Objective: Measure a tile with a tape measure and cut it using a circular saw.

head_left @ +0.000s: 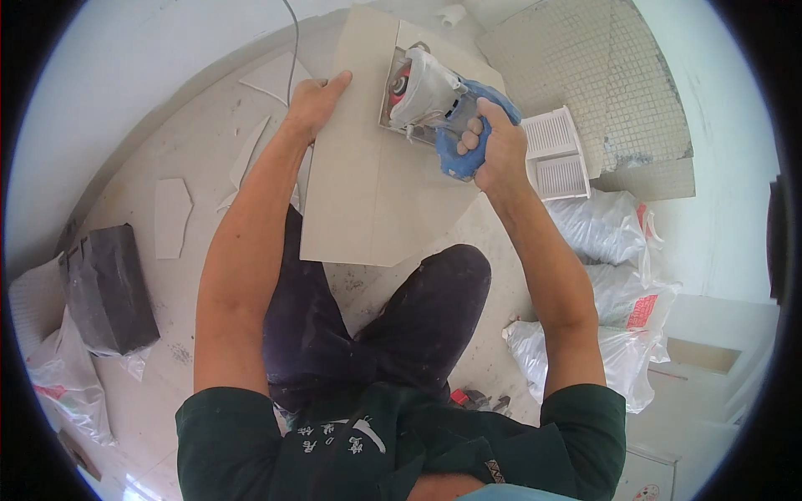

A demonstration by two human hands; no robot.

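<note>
- The person's left hand (pixel 314 107) pinches the left edge of a beige tile (pixel 355 196), thumb on top; the fingers underneath are largely hidden.
- The right hand (pixel 499 144) is closed around the blue handle of a handheld circular saw (pixel 430 90), fingers curled through the grip.
- The saw sits on the upper part of the tile, its red disc part facing left.
- The tile lies in front of the person, above the knees in the view, its lower right corner cut at a slant.
- Left of it, an offcut (pixel 171 219) lies on the floor (pixel 134 196), near a dark box (pixel 111 288).
- At right are a white slatted panel (pixel 555 154) and plastic-wrapped bundles (pixel 606 230).
</note>
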